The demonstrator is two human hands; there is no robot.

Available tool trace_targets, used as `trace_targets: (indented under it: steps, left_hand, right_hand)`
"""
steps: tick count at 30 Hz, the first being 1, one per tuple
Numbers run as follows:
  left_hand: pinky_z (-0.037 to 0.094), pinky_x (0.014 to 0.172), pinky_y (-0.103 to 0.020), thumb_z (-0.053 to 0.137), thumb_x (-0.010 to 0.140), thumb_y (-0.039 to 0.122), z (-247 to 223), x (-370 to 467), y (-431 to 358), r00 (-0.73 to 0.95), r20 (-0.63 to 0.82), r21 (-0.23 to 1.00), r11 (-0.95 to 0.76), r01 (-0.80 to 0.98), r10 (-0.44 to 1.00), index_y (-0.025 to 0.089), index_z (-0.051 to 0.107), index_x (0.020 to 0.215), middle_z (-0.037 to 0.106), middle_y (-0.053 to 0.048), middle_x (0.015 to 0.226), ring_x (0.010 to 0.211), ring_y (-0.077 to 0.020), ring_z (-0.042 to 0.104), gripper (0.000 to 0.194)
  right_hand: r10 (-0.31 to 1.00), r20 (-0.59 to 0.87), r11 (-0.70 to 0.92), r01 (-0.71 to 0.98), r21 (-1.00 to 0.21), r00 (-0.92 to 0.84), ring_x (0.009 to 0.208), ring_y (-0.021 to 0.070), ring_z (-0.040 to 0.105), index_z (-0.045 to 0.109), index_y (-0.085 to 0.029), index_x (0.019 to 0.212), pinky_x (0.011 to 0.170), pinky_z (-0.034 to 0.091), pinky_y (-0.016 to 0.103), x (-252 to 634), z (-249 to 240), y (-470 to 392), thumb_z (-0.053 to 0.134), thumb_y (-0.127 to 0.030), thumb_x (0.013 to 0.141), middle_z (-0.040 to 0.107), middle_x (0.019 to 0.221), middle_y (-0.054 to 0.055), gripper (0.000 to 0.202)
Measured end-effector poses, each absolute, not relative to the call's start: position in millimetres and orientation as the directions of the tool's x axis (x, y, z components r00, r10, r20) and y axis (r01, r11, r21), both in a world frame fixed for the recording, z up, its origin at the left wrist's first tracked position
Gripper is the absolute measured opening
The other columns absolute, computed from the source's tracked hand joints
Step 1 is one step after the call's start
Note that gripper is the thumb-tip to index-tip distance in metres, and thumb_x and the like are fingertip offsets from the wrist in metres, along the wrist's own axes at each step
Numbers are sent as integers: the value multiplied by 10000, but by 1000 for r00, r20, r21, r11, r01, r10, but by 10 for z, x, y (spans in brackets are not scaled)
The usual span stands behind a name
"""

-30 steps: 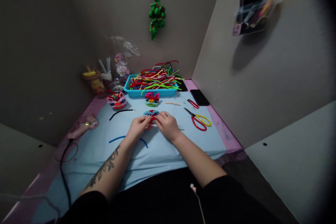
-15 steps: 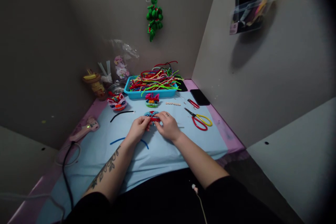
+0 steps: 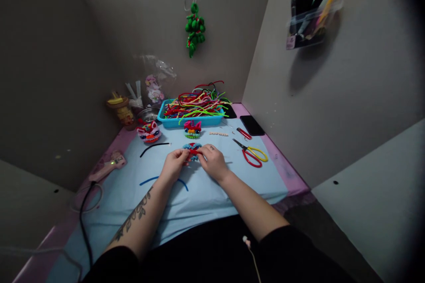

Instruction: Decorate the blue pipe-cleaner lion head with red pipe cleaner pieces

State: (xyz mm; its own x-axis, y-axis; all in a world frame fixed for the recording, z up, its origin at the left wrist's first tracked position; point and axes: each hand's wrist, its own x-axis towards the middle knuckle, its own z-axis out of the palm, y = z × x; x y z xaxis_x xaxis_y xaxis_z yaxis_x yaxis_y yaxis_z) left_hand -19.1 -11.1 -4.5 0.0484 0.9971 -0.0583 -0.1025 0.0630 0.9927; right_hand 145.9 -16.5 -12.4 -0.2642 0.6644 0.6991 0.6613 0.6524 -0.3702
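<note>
My left hand (image 3: 175,164) pinches the left end of a short red fuzzy piece (image 3: 194,152). The fingers of my right hand (image 3: 211,160) are closed on its right end. Directly behind the red piece, between my hands, is a round blue and red fuzzy craft piece (image 3: 191,146), partly hidden by my fingers. A small red and green animal head (image 3: 192,129) sits just beyond it. Farther left stands a pink and red animal head (image 3: 149,132). A black fuzzy stem (image 3: 153,147) lies left of my hands, and a blue stem (image 3: 149,180) passes under my left forearm.
Behind is a blue tray (image 3: 191,122) heaped with colourful stems. Scissors (image 3: 252,154), a red cutter (image 3: 244,133) and a black phone (image 3: 252,125) lie at right. A pink glue gun (image 3: 108,166) with a cable is at left. Walls enclose the table.
My fingers have shifted slightly, and the red piece now shows stretched between them in front of the round craft piece. The camera view has tilted up a little.
</note>
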Motion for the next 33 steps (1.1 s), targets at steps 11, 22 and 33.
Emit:
trace_targets:
  steps: [11,22,33]
  left_hand:
    - [370,438,-187,759,626,394,31,-174,-136,95,-229,934,246,-259,969,93,665,683,649,-58,642,515,-87,513,321]
    - [269,392,-174,754,582,323,7,-114,-110,58,-186,924,194,-328,981,103,631,686,562,6,568,447,-40,390,273]
    - [309,439,-192,738,614,393,12,-194,-117,9,-18,971,20,-238,1000,108,648,816,585,9,612,459,-56,409,361]
  right_hand:
    - [620,723,597,781,-182,-305,830,210,521,657,-196,941,733,399,331,1439,-104,-174,499,-186,889,642,859,74,167]
    - [614,738,595,779,-198,-281,847,215,510,654,-206,926,755,377,354,1405,-142,-174,496,-159,869,635,889,77,175]
    - [656,710,613,729,-304,-256,863,210,590,620,-174,982,786,430,345,1473,-124,-182,487,-198,882,664,905,83,168]
